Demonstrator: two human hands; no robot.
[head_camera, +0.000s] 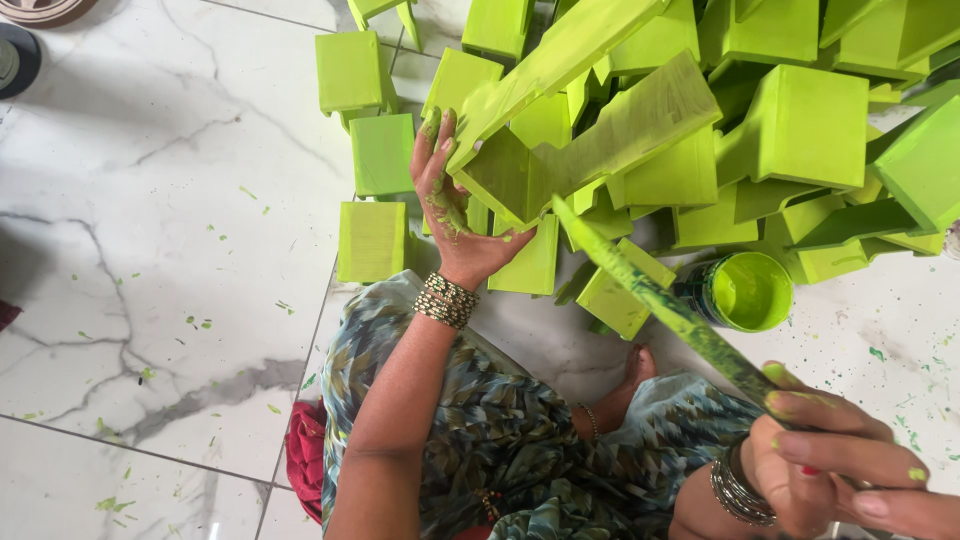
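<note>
My left hand (452, 205), smeared with green paint, grips the near end of a green-painted wooden piece (600, 140) made of flat boards and holds it tilted above the floor. My right hand (835, 460) is closed on the handle of a long paint-covered brush (660, 295). The brush tip reaches up to the underside of the held piece. A can of green paint (745, 290) stands open on the floor just right of the brush.
Several green-painted wooden stools and blocks (800, 120) are piled across the top and right. Separate green blocks (372, 240) sit on the white marble floor (150, 250), which is flecked with paint. My patterned clothing (480, 420) and a bare foot (635, 365) fill the lower centre.
</note>
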